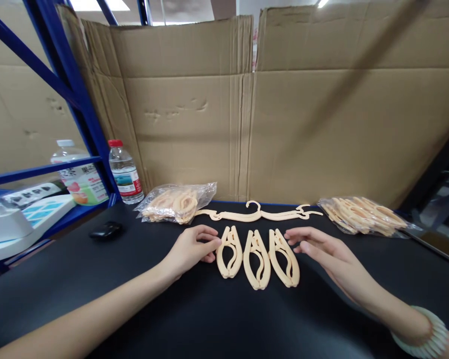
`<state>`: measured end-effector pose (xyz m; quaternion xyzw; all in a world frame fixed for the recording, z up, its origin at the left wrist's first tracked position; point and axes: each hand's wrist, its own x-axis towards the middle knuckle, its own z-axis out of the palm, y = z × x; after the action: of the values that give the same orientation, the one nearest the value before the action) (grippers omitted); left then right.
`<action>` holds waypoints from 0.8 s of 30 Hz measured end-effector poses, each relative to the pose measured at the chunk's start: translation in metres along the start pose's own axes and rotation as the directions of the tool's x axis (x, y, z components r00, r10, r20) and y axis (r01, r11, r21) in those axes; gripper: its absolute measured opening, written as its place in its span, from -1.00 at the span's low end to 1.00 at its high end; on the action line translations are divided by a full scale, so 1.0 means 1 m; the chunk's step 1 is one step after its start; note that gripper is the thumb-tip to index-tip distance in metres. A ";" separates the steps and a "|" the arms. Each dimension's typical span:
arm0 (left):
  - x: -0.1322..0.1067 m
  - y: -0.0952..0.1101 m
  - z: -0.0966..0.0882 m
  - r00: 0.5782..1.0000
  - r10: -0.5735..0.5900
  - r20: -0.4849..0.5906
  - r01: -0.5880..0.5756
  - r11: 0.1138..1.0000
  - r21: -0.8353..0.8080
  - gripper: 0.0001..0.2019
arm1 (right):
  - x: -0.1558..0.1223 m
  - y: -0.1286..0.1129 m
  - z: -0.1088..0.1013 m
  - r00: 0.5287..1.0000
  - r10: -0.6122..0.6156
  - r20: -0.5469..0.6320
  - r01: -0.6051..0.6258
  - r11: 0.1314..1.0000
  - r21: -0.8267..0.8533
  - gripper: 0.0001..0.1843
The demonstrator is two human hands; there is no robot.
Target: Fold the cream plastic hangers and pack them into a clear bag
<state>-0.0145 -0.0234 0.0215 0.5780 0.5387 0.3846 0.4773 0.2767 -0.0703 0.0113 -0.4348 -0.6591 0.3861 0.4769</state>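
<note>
Three folded cream plastic hangers lie side by side on the black table: left, middle, right. Behind them one unfolded hanger lies spread out flat. My left hand rests just left of the row, fingers loosely curled, its fingertips touching the left folded hanger. To the right of the row hovers my right hand, fingers stretched out and apart, close to the right hanger and holding nothing.
A clear bag of folded hangers sits back left, another bag back right. Cardboard sheets wall the back. Two water bottles stand by a blue rack. A black object lies left.
</note>
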 end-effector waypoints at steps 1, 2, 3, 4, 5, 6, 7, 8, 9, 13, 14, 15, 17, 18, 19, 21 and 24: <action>-0.003 0.000 0.000 1.000 0.016 0.022 -0.017 0.998 0.055 -0.73 | 0.000 0.000 0.000 1.000 0.000 0.009 0.000 1.000 -0.022 -0.67; -0.006 0.000 0.000 0.997 0.064 0.039 -0.069 0.989 0.134 -0.74 | 0.000 0.000 0.000 1.000 -0.010 0.026 0.012 0.998 -0.055 -0.67; -0.010 0.000 0.000 0.988 0.146 0.056 -0.155 0.962 0.224 -0.76 | -0.001 0.000 0.000 0.998 -0.030 0.049 0.035 0.994 -0.102 -0.67; -0.015 0.000 0.000 0.965 0.247 0.083 -0.261 0.912 0.316 -0.79 | -0.002 0.000 -0.001 0.995 -0.057 0.082 0.070 0.984 -0.163 -0.67; -0.020 0.000 0.001 0.929 0.350 0.115 -0.367 0.843 0.394 -0.80 | -0.003 0.000 0.000 0.988 -0.088 0.127 0.116 0.966 -0.233 -0.66; -0.025 -0.001 0.003 0.888 0.432 0.156 -0.453 0.768 0.452 -0.80 | -0.005 0.000 0.000 0.976 -0.116 0.185 0.170 0.937 -0.305 -0.64; -0.030 -0.002 0.005 0.855 0.476 0.205 -0.511 0.705 0.493 -0.77 | -0.008 -0.001 0.001 0.959 -0.132 0.253 0.223 0.900 -0.374 -0.58; -0.036 -0.003 0.007 0.838 0.481 0.257 -0.539 0.660 0.524 -0.71 | -0.010 -0.002 0.003 0.937 -0.131 0.324 0.270 0.860 -0.433 -0.50; -0.041 -0.003 0.009 0.832 0.461 0.310 -0.553 0.630 0.546 -0.63 | -0.013 -0.004 0.005 0.911 -0.114 0.395 0.310 0.822 -0.478 -0.42; -0.056 -0.005 0.018 0.795 0.387 0.468 -0.604 0.579 0.548 -0.43 | -0.022 -0.012 0.014 0.817 -0.031 0.576 0.406 0.740 -0.536 -0.28; -0.058 -0.005 0.019 0.791 0.371 0.487 -0.606 0.582 0.542 -0.42 | -0.022 -0.013 0.016 0.804 -0.026 0.594 0.417 0.738 -0.530 -0.28; -0.058 -0.005 0.019 0.791 0.352 0.500 -0.603 0.587 0.540 -0.41 | -0.022 -0.014 0.017 0.798 -0.030 0.601 0.421 0.742 -0.521 -0.28; -0.056 -0.006 0.019 0.792 0.320 0.519 -0.595 0.594 0.542 -0.38 | -0.020 -0.014 0.017 0.802 -0.051 0.595 0.419 0.758 -0.500 -0.29; -0.054 -0.006 0.019 0.791 0.310 0.527 -0.595 0.592 0.544 -0.37 | -0.019 -0.013 0.017 0.807 -0.060 0.587 0.415 0.764 -0.493 -0.28; -0.051 -0.007 0.018 0.787 0.304 0.536 -0.598 0.586 0.547 -0.36 | -0.018 -0.011 0.016 0.812 -0.064 0.580 0.414 0.765 -0.494 -0.28; -0.045 -0.008 0.017 0.774 0.299 0.558 -0.616 0.559 0.555 -0.37 | -0.014 -0.006 0.015 0.811 -0.066 0.581 0.428 0.744 -0.513 -0.28; -0.036 -0.013 0.016 0.756 0.311 0.576 -0.647 0.495 0.581 -0.39 | -0.009 0.002 0.013 0.795 -0.062 0.604 0.482 0.670 -0.565 -0.29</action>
<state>-0.0067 -0.0617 0.0076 0.9148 0.3506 0.1191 0.1612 0.2656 -0.0795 0.0039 -0.3460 -0.9195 0.1355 0.1279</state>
